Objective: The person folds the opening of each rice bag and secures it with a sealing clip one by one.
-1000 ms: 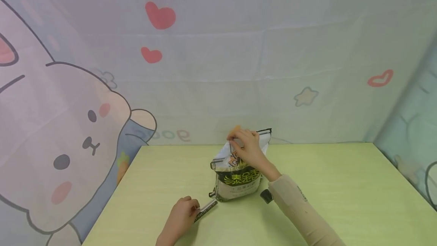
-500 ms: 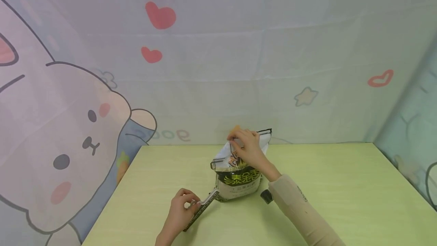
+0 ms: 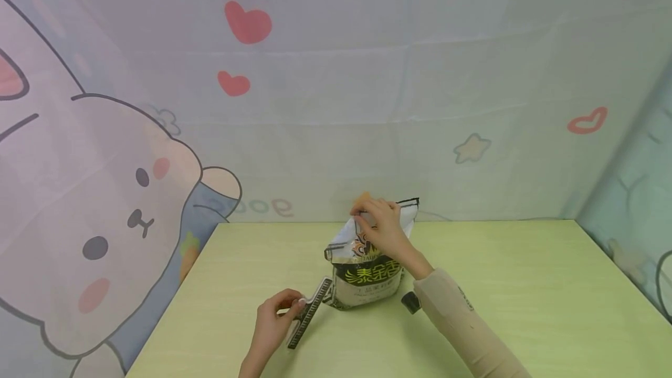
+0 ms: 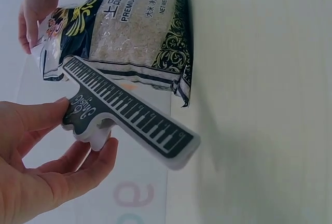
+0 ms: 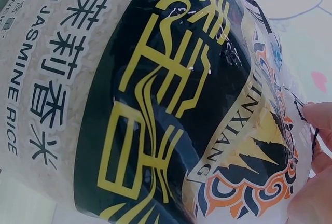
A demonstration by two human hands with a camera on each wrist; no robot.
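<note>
One bag of jasmine rice [image 3: 367,287] stands on the table with its white upper part toward 12 o'clock and a black band with yellow characters across its front. At about 1 o'clock on the bag, the right hand [image 3: 385,229] pinches the top edge between thumb and fingers. Just off the bag's lower corner, at 8 o'clock, is a clip [image 3: 311,312] with a piano-key pattern and the word Music; its far end points to 1 o'clock, and I cannot tell whether it touches the bag. The left hand [image 3: 273,321], beyond it at 8 o'clock, grips the clip's handles between thumb and fingers. A beige sleeve [image 3: 464,325] covers the right arm toward 4 o'clock. Under everything lies the pale yellow-green table [image 3: 525,284]; at 9 o'clock a printed rabbit [image 3: 131,203] fills the backdrop [image 3: 336,104].
</note>
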